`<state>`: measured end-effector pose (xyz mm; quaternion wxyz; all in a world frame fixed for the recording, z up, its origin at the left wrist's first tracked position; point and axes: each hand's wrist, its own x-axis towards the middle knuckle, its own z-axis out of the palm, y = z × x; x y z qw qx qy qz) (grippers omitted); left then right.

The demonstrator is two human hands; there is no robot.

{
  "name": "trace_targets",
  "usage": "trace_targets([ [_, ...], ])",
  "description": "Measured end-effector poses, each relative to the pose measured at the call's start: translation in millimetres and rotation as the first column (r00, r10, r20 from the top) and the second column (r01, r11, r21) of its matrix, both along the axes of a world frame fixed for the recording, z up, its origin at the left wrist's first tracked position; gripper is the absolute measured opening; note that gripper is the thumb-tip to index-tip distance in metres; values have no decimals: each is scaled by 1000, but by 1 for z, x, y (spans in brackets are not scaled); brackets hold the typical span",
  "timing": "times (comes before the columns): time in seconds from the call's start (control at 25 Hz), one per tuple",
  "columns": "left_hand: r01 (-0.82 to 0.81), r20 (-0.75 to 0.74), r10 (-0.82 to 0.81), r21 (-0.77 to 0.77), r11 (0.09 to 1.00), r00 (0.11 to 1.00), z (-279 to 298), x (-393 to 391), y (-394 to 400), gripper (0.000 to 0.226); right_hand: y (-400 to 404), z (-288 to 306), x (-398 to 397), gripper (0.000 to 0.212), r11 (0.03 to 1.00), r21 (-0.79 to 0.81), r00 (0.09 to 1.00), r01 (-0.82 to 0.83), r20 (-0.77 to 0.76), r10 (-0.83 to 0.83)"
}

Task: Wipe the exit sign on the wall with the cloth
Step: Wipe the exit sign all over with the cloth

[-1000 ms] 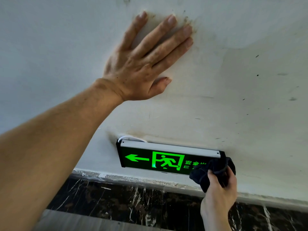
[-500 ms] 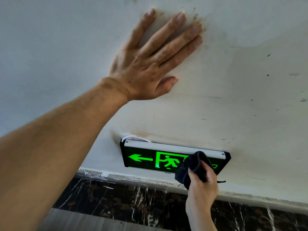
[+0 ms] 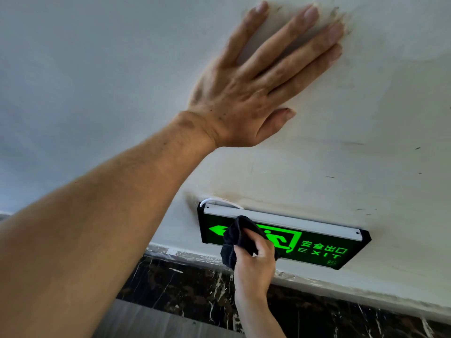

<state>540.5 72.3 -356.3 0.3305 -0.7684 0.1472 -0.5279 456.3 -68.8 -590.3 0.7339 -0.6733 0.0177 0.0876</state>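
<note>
While the left hand (image 3: pixel 246 93) lies flat and wide open on the white wall (image 3: pixel 366 106), fingers spread and pointing up to the right with nothing in it, the right hand (image 3: pixel 256 264) reaches up from below and grips a dark cloth (image 3: pixel 234 240) bunched between its thumb and fingers. That cloth is pressed to the left part of the exit sign (image 3: pixel 317 250), covering the tail of the green arrow and the left edge of the running-figure pictogram; the arrowhead shows just to the left of the cloth. On the sign's right half the green characters and the word EXIT are uncovered and lit. A pale metal strip runs along the sign's top edge, and a thin white cable (image 3: pixel 214 200) loops out above its upper left corner, where the wall carries a brownish smudge. Below the sign runs a dark marble skirting (image 3: pixel 183 289) with white veins, its upper edge rough with paint. Small dark specks dot the wall to the right, and grime seems to mark the plaster near the left hand's fingertips, though it could be shadow.
</note>
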Motion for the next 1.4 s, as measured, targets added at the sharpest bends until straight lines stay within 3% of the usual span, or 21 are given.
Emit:
trace_targets([
  [0.6, 22, -9, -22, -23, 1000, 1000, 1, -2, -1, 68, 60, 2, -31, 38, 986, -155, 996, -66, 43, 74],
  [0.72, 23, -4, -23, -26, 999, 1000, 0, -1, -1, 68, 62, -9, -32, 27, 983, -165, 997, -83, -4, 83],
  [0.96, 21, -9, -21, -28, 999, 1000, -1, 1, 1, 69, 64, -27, -30, 31, 960, -253, 987, -120, -138, 87],
  [1.4, -27, 6, 27, -10, 1000, 1000, -1, 1, 4, 73, 31, -46, -15, 32, 965, -258, 988, -47, -152, 7],
])
